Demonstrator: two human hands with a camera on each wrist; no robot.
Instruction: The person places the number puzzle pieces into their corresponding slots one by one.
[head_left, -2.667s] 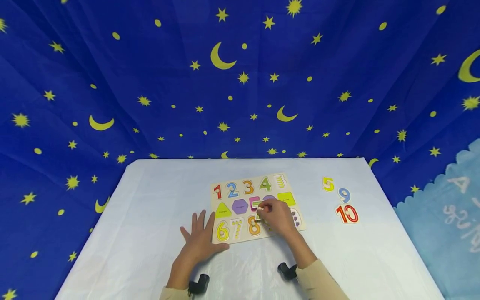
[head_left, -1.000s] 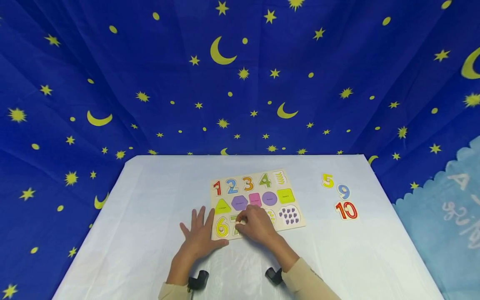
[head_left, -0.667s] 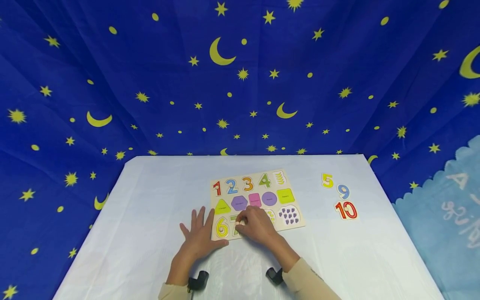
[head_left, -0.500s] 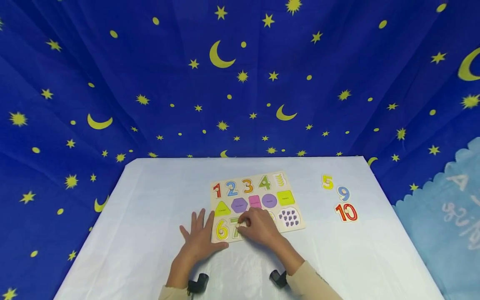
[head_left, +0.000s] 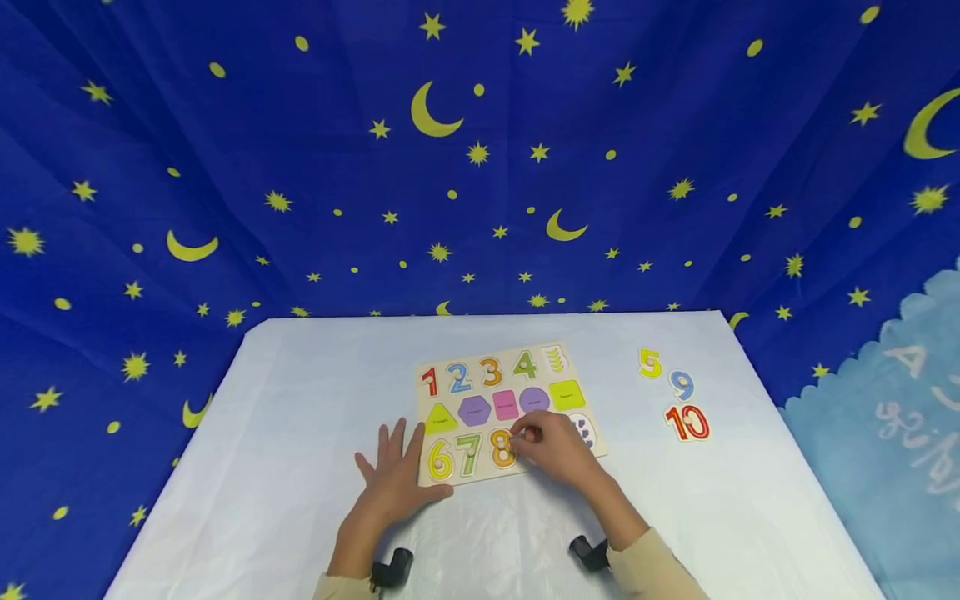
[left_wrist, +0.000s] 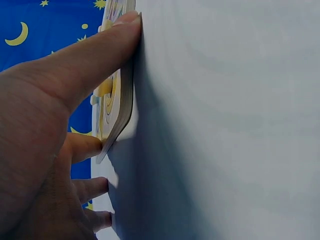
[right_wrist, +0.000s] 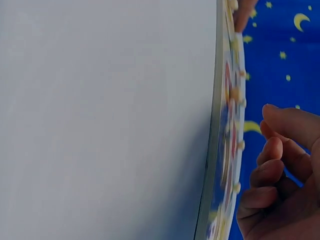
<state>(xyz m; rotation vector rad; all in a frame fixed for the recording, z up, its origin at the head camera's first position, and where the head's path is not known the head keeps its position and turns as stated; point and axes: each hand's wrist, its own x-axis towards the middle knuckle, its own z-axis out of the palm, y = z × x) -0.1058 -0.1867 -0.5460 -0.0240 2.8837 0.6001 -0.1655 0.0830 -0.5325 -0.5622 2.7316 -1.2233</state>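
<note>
My left hand [head_left: 393, 485] lies with fingers spread at the lower left corner of a wooden number puzzle board [head_left: 480, 477]. In the left wrist view its thumb [left_wrist: 95, 60] rests on the board's near edge, and a finger touches the side. The green number 7 piece [head_left: 468, 450] sits in the bottom row between the yellow 6 [head_left: 440, 460] and the orange 8 [head_left: 502, 448]. My right hand [head_left: 558, 446] is over the board just right of the 8, covering the slot beside it. The right wrist view shows its fingers [right_wrist: 270, 170] loosely curled, holding nothing.
Loose number pieces 5 [head_left: 650, 364], 9 [head_left: 682, 384] and 10 [head_left: 687, 422] lie on the white table [head_left: 315, 367] right of the board. Numbers 1 to 4 fill the top row. A blue starry cloth [head_left: 337, 150] hangs behind.
My right hand, earlier carrying the green 7 to the bottom row and pinching its knob there, has let go and moved right and up. The left hand has stayed at the corner.
</note>
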